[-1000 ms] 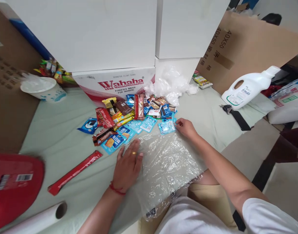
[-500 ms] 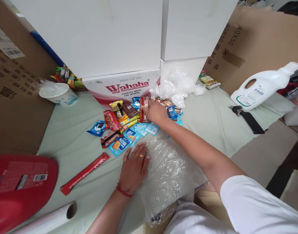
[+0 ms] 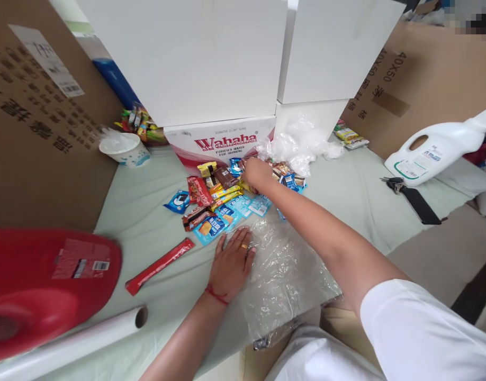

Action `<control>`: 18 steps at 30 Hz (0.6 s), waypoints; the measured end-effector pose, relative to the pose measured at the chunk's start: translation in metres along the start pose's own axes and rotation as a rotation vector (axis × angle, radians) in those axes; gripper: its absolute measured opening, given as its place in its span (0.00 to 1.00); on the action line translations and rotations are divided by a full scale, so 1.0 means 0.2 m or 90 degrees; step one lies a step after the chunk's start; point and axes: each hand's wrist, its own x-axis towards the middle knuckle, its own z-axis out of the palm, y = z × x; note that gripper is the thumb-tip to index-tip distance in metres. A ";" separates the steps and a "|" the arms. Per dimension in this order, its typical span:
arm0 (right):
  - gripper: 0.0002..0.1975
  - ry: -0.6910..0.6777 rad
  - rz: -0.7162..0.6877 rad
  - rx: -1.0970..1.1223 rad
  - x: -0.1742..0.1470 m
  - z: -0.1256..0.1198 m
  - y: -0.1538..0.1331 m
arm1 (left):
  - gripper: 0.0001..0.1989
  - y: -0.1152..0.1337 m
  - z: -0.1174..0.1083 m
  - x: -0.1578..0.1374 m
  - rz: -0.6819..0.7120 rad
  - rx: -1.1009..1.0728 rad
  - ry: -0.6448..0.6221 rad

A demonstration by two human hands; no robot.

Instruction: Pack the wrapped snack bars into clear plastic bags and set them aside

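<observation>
My left hand [image 3: 233, 262] lies flat with fingers spread on the left edge of a clear plastic film sheet [image 3: 290, 270], spread on the pale green cloth in front of me. My right hand [image 3: 257, 172] reaches across the sheet into a pile of small snack packets [image 3: 219, 198] in blue, red, brown and yellow wrappers. Its fingers curl down over the packets at the back of the pile, and what they grip is hidden. A long red stick packet [image 3: 159, 265] lies apart, to the left of my left hand.
A Wahaha carton [image 3: 223, 143] and white boxes [image 3: 195, 53] stand behind the pile, with a crumpled plastic bag [image 3: 302, 143] beside them. Left: cardboard [image 3: 36, 132], a white cup [image 3: 126, 148], a red jug [image 3: 48, 280], a film roll [image 3: 80, 338]. Right: a white detergent bottle [image 3: 437, 148] and keys [image 3: 413, 198].
My right hand left the blue packet at the sheet's far corner and reached forward and left into the back of the snack pile. My left hand stayed flat on the film.
</observation>
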 end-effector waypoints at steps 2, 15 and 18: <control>0.15 0.054 0.014 -0.018 -0.04 -0.07 0.03 | 0.26 0.00 0.00 0.00 0.000 -0.004 -0.008; 0.01 -0.413 -0.466 -0.070 -0.81 -0.08 0.32 | 0.26 -0.01 -0.01 0.01 -0.005 -0.036 -0.028; 0.09 -0.415 -0.497 -0.090 -0.86 0.03 0.33 | 0.26 -0.01 -0.01 0.01 -0.005 -0.034 -0.025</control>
